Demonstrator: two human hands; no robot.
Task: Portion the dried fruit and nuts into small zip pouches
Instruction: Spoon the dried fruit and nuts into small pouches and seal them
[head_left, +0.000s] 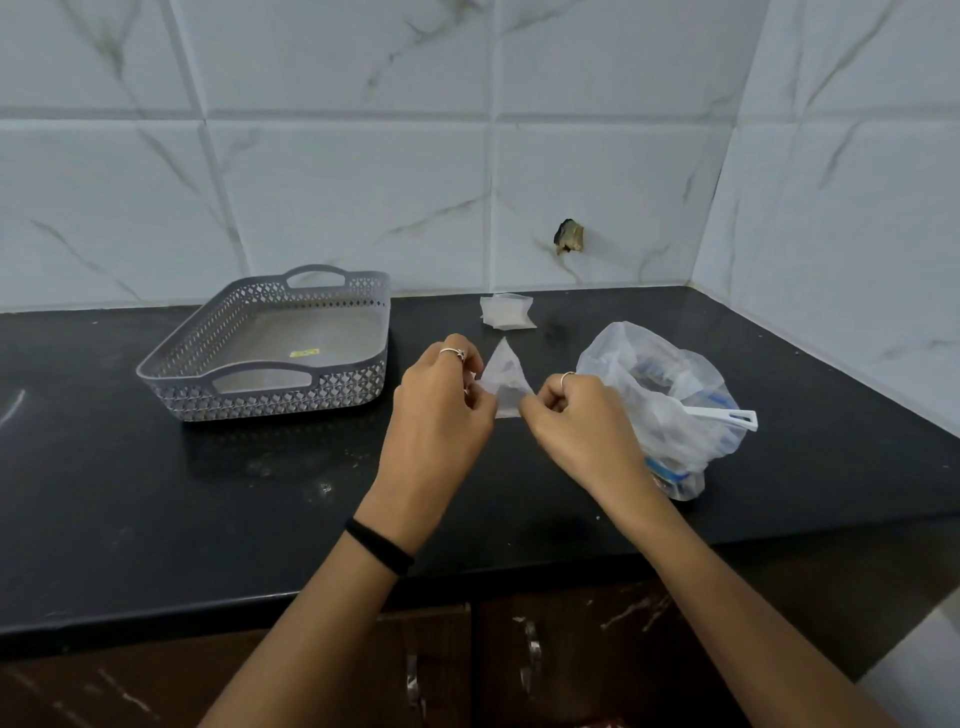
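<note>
A small clear zip pouch (505, 375) is held just above the black counter (156, 493), pinched between both hands. My left hand (439, 415) grips its left edge and my right hand (576, 421) grips its right edge. Something dark shows inside the pouch. To the right stands a crumpled clear plastic bag (660, 405) holding the dried fruit and nuts, with a white scoop handle (727, 415) sticking out of it. A small stack of flat empty pouches (506, 312) lies behind my hands near the wall.
A grey lattice plastic basket (260, 395) with handles sits on the left of the counter, with only a yellow sticker inside. White marble tiles form the back and right walls, with a broken hole (569, 236) in one tile. Dark cabinet doors lie below the counter edge.
</note>
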